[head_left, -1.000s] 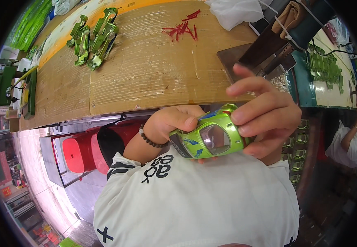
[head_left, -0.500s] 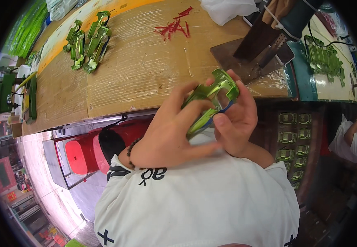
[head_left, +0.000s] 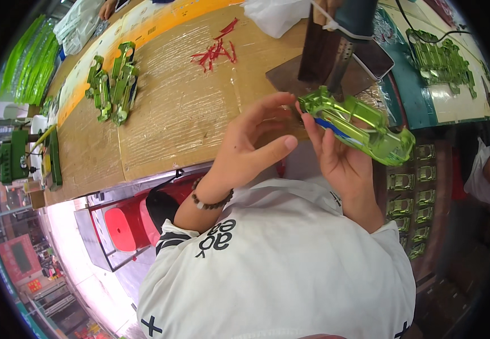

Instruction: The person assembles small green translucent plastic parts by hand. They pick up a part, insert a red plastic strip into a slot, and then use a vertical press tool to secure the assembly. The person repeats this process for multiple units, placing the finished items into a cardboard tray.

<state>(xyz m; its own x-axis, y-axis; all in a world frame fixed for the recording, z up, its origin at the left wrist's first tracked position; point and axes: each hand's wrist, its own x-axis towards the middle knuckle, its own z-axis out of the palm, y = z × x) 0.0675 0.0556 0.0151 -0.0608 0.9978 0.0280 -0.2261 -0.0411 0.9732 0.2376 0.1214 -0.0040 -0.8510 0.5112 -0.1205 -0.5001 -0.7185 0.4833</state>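
My right hand [head_left: 346, 164] grips a shiny translucent green plastic toy car body shell [head_left: 363, 127] by its near left edge. The shell is tilted over the table's front edge, and a strip of blue [head_left: 331, 126] runs along its lower side. My left hand [head_left: 250, 141], a beaded bracelet on its wrist, is just left of the shell. Its thumb and fingers are apart with nothing between them; its fingertips come close to the shell's left end. Several similar green shells [head_left: 112, 85] lie on the left of the table.
A heat gun [head_left: 355, 20] stands nozzle down over a dark plate [head_left: 284, 76], beyond my hands. Red scraps [head_left: 215, 53] and a white bag [head_left: 276, 14] lie on the cardboard-covered table [head_left: 183, 107]. More green parts sit at right [head_left: 442, 62] and below the table [head_left: 411, 198].
The shell has moved from between both hands to the right and turned, now in my right hand alone. My left hand has let go and drawn left. The head view has shifted.
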